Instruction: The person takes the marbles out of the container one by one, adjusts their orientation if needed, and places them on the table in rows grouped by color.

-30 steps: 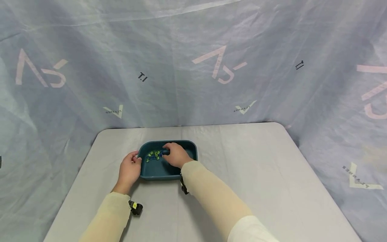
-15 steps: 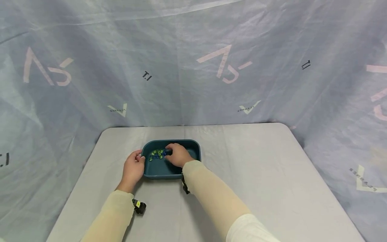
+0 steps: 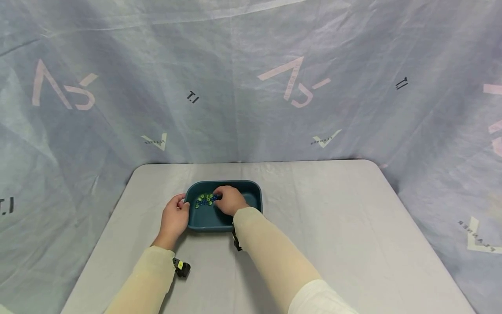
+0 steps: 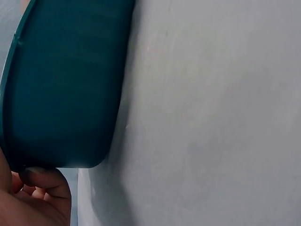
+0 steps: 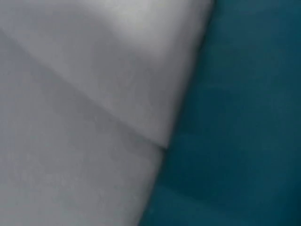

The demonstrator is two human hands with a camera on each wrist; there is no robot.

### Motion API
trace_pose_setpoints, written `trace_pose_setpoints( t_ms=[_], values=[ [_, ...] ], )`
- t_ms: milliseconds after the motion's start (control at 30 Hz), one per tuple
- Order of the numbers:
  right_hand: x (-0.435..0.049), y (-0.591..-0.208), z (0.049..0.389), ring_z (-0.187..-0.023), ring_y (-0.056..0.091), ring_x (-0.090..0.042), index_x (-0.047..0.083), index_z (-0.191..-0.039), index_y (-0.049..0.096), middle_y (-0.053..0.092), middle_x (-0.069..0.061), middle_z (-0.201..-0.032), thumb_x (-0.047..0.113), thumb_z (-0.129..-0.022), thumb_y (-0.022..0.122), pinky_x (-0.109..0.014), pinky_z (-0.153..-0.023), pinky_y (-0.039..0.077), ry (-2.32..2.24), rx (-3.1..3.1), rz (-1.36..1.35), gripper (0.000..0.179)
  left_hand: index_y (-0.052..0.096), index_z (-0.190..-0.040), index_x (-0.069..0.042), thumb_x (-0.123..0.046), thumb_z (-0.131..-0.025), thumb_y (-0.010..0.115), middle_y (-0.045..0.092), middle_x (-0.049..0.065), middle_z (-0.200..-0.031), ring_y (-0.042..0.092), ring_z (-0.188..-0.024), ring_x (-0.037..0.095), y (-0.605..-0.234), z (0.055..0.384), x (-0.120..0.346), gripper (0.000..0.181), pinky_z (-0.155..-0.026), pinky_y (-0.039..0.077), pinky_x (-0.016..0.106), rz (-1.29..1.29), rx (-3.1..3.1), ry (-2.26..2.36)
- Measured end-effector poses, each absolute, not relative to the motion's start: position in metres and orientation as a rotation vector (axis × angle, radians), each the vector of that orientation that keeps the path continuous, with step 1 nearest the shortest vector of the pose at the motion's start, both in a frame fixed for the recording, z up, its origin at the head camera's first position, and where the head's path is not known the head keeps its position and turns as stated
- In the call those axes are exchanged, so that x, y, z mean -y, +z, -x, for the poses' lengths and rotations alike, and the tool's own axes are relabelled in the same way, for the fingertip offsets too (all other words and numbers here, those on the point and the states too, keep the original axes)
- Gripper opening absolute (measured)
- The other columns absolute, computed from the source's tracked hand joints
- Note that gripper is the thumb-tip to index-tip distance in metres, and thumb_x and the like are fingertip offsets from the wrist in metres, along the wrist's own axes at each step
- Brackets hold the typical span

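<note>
A dark teal plastic bin (image 3: pixel 211 227) with rounded corners stands on the table. Inside it, toward the left, lies a cluster of small round green and blue marbles (image 3: pixel 203 199). My left hand (image 3: pixel 174 217) grips the bin's left end; in the left wrist view its curled fingers (image 4: pixel 49 183) meet the bin's end wall (image 4: pixel 61 103). My right hand (image 3: pixel 230 201) reaches down into the bin, its fingertips among the blue marbles at the cluster's right edge. Whether it pinches one is too small to tell. The right wrist view shows only the bin's outside (image 5: pixel 235 117), not the hand.
The bin rests on a pale cloth-covered table (image 3: pixel 333 231), near the back left. Grey-blue printed sheeting (image 3: pixel 235 87) hangs behind and at both sides. A small black camera (image 3: pixel 182 268) sits on the left wrist.
The whole head view has shifted slightly, so things appear farther right. My right hand has moved a little left within the bin, closer over the marbles. My left hand keeps its hold.
</note>
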State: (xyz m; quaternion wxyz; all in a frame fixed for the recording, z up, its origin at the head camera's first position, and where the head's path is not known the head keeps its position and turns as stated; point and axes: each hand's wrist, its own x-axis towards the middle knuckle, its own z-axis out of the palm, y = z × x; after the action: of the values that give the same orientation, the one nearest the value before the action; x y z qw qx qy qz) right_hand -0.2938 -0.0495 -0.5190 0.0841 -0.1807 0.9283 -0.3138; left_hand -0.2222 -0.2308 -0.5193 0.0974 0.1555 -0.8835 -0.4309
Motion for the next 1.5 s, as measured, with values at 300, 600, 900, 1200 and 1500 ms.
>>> trace_pose_setpoints(
  t_ms=[300, 600, 900, 1200, 1500],
  values=[
    [0.055, -0.521, 0.292, -0.094, 0.057, -0.011, 0.021, -0.109, 0.068, 0.062, 0.007, -0.105, 0.024, -0.086, 0.069, -0.033, -0.082, 0.047, -0.939, -2.796, 0.503, 0.024, 0.053, -0.128, -0.006, -0.017, -0.096, 0.05, 0.047, 0.007, -0.085, 0.043, -0.072, 0.022, -0.519, 0.222, 0.23, 0.034, -0.066, 0.034, 0.035, -0.442, 2.606, -1.26],
    [0.055, -0.517, 0.29, -0.088, 0.056, -0.01, 0.02, -0.102, 0.07, 0.061, 0.008, -0.099, 0.017, -0.085, 0.069, -0.032, -0.079, 0.047, -0.878, -2.805, 0.518, 0.017, 0.053, -0.128, -0.007, -0.017, -0.096, 0.05, 0.047, 0.007, -0.084, 0.043, -0.071, 0.022, -0.52, 0.222, 0.232, 0.033, -0.066, 0.033, 0.035, -0.44, 2.606, -1.258],
    [0.054, -0.517, 0.292, -0.08, 0.055, -0.009, 0.019, -0.099, 0.068, 0.061, 0.008, -0.094, 0.014, -0.088, 0.065, -0.03, -0.071, 0.047, -0.828, -2.8, 0.504, 0.013, 0.053, -0.128, -0.007, -0.018, -0.096, 0.049, 0.047, 0.007, -0.084, 0.044, -0.072, 0.023, -0.518, 0.223, 0.231, 0.034, -0.068, 0.034, 0.036, -0.433, 2.606, -1.247],
    [0.053, -0.511, 0.282, -0.073, 0.053, -0.01, 0.016, -0.096, 0.067, 0.058, 0.008, -0.085, 0.018, -0.089, 0.065, -0.03, -0.068, 0.046, -0.969, -2.773, 0.456, 0.008, 0.054, -0.127, -0.006, -0.017, -0.096, 0.05, 0.047, 0.008, -0.083, 0.044, -0.071, 0.024, -0.52, 0.221, 0.233, 0.033, -0.068, 0.034, 0.036, -0.424, 2.592, -1.25],
    [0.033, -0.498, 0.27, -0.075, 0.053, -0.008, 0.014, -0.104, 0.067, 0.057, 0.008, -0.088, 0.019, -0.09, 0.064, -0.027, -0.065, 0.045, -1.126, -2.76, 0.532, 0.015, 0.054, -0.127, -0.006, -0.018, -0.096, 0.05, 0.048, 0.008, -0.084, 0.044, -0.073, 0.024, -0.523, 0.22, 0.232, 0.033, -0.068, 0.034, 0.036, -0.434, 2.597, -1.242]
  ],
)
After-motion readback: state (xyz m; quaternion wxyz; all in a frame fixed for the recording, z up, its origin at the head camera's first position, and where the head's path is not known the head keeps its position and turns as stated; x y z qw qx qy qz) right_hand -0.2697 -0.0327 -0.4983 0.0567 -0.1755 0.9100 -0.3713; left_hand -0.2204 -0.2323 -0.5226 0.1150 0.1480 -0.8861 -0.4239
